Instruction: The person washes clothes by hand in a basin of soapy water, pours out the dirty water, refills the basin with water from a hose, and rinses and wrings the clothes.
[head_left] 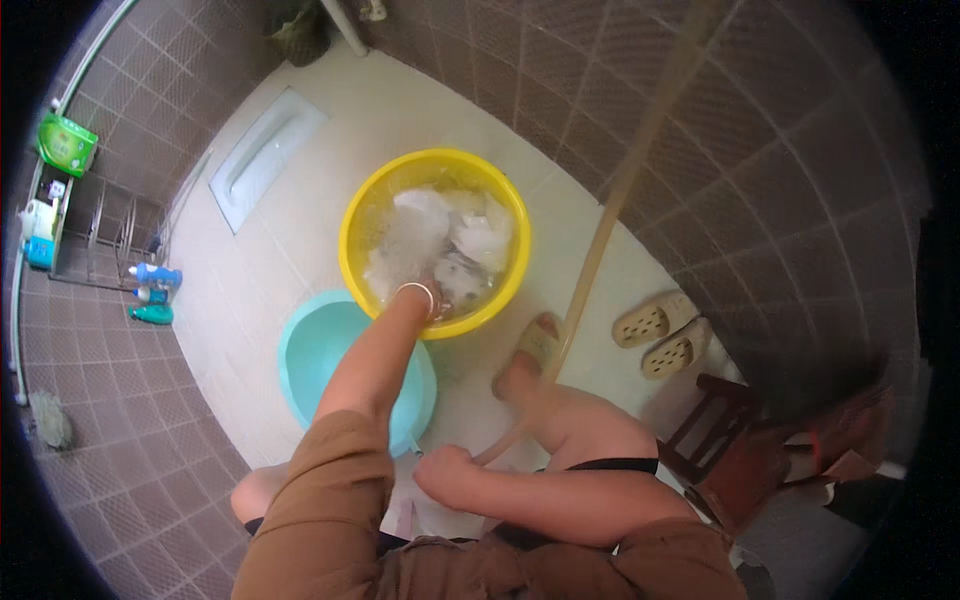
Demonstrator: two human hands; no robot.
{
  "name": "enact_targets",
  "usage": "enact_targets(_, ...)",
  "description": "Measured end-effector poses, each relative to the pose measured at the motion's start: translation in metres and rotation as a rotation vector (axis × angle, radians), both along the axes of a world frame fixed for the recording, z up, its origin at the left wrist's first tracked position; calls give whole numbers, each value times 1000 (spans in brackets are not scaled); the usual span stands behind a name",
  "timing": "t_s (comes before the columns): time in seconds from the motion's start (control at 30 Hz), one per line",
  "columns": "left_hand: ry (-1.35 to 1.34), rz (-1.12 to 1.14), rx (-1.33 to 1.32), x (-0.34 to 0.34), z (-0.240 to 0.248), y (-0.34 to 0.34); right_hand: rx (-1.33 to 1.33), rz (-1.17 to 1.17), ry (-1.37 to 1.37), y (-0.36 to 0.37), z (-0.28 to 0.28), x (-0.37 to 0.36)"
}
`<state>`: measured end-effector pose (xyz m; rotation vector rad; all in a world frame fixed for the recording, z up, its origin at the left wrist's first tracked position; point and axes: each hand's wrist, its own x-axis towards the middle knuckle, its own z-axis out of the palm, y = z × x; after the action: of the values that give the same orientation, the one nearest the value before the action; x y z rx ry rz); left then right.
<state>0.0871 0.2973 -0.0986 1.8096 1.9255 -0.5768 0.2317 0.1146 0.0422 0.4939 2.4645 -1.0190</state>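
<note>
My left hand [434,300] reaches down into a yellow basin [352,290] with a pale bangle round its wrist. Churned water and white, partly dark-marked cloth [480,240] fill the basin. The fingers of that hand are hidden among cloth and water. Close to my lap, my right hand [442,476] is closed round a long tan hose [597,250], which runs up toward the upper right. Beneath my left forearm stands a light teal basin [312,370], partly covered by the arm and touching the yellow one.
Set into the pale tiled floor is a white squat toilet [268,160]. Beige slippers [652,322] lie near the right wall, beside a dark red stool [712,425]. Along the left wall, a rack [110,235] and several bottles [155,274] stand. A dark bin [298,35] sits in the far corner.
</note>
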Motion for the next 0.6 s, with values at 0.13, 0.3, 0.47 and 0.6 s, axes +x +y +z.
enact_targets(0.13,-337,87,48,-17,62,-1,50,35,45,0,-4,4)
enact_targets(0.3,-402,196,143,-47,159,-24,109,43,133,-6,-23,2)
enact_targets(0.47,-415,314,203,-71,277,-61,151,73,139,-4,-45,-8)
enact_targets(0.6,-460,414,262,-121,343,-101,167,12,146,-3,-43,-17)
